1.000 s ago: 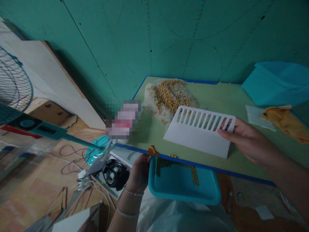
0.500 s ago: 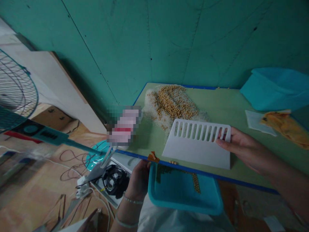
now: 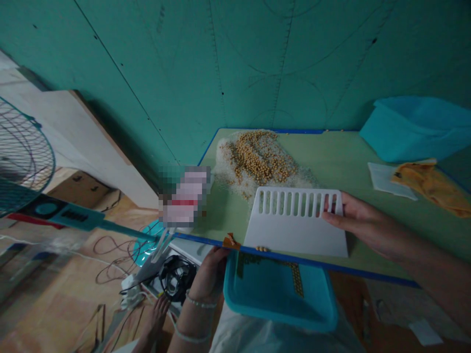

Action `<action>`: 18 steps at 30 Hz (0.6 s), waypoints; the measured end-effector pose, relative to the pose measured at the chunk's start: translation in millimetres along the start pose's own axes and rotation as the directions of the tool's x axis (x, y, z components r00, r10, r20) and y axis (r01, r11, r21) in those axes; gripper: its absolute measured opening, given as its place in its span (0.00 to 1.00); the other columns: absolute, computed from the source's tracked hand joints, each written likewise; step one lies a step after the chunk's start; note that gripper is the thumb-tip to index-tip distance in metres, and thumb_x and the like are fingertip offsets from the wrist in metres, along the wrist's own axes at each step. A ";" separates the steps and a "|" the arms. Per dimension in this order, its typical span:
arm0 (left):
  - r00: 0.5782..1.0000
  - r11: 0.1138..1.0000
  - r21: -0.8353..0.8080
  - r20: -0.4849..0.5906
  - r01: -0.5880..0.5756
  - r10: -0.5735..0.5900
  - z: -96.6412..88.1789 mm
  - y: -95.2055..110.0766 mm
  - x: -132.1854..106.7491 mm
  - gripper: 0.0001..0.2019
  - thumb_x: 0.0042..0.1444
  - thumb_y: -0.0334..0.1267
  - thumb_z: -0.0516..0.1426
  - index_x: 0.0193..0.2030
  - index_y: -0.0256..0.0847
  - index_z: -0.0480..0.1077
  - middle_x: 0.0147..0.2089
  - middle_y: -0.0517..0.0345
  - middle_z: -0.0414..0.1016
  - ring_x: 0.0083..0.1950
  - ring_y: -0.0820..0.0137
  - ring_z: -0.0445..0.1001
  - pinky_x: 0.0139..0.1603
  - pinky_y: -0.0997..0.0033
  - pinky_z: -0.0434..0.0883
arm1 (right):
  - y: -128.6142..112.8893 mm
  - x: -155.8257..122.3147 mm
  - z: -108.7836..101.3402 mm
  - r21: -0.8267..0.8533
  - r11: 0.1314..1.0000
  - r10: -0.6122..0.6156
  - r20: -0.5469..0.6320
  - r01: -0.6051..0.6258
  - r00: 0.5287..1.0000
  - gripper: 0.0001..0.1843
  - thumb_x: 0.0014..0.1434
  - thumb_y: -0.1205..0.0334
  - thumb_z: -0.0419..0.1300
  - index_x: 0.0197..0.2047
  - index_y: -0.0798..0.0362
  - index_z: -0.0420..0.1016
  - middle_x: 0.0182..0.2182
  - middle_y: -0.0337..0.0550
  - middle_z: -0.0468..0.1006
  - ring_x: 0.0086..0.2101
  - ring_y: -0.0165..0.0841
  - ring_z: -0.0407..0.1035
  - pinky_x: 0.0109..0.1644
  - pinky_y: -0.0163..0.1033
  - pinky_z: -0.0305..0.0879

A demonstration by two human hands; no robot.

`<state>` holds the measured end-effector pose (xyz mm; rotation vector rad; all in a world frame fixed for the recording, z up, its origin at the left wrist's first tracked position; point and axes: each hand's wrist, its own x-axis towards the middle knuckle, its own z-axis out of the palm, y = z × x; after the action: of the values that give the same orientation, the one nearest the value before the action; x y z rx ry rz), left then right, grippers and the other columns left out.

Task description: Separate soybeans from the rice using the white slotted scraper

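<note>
My right hand [image 3: 358,223] grips the right end of a white slotted scraper [image 3: 296,223], which stands tilted on the green table [image 3: 331,162] with its lower edge near the blue front rim. My left hand [image 3: 208,274] holds the left rim of a blue tray [image 3: 279,294] just under the table's front edge; lines of soybeans lie in the tray. A pile of soybeans mixed with rice [image 3: 257,157] lies at the table's back left, behind the scraper. A few loose beans [image 3: 262,248] rest at the table edge.
A blue bin [image 3: 415,127] and a yellow cloth [image 3: 430,184] on white paper sit at the right. A blurred pink object [image 3: 186,196] stands at the table's left corner. A fan [image 3: 25,157], cables and a black device [image 3: 176,274] are on the floor at left. The green wall is behind.
The scraper has slid towards the table's front edge, away from the bean pile. The tray stays under the edge in my left hand.
</note>
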<state>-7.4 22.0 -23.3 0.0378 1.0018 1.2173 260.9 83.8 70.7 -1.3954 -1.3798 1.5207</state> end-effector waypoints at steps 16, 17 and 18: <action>0.999 0.999 0.034 0.019 0.030 -0.031 0.5 0.5 -2.1 0.14 0.39 0.26 0.62 0.36 0.38 0.77 0.24 0.58 0.78 0.25 0.69 0.76 0.31 0.72 0.73 | -9.4 -6.0 -4.3 -0.048 0.999 0.024 0.033 -0.023 0.999 0.19 0.41 0.48 0.67 0.34 0.47 0.70 0.34 0.41 0.81 0.35 0.39 0.74 0.40 0.42 0.70; 0.999 0.999 0.049 0.031 0.009 -0.011 2.6 1.0 -5.2 0.14 0.40 0.27 0.61 0.37 0.38 0.76 0.25 0.58 0.79 0.28 0.68 0.77 0.33 0.72 0.73 | -9.8 -5.8 -5.8 -0.045 0.999 0.016 0.021 -0.015 1.000 0.19 0.40 0.48 0.67 0.33 0.47 0.70 0.33 0.40 0.80 0.34 0.39 0.74 0.40 0.42 0.70; 0.999 0.998 0.065 0.045 -0.008 0.005 4.6 1.5 -8.1 0.14 0.40 0.28 0.61 0.37 0.38 0.76 0.27 0.57 0.79 0.31 0.66 0.77 0.35 0.71 0.74 | -9.6 -4.8 -7.7 -0.041 0.999 0.005 -0.002 -0.005 1.000 0.18 0.40 0.48 0.67 0.33 0.46 0.70 0.33 0.40 0.80 0.35 0.39 0.74 0.40 0.42 0.69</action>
<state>-5.5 18.3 -14.8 0.1193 1.0029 1.1850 267.6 83.6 82.1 -1.4258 -1.4141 1.5018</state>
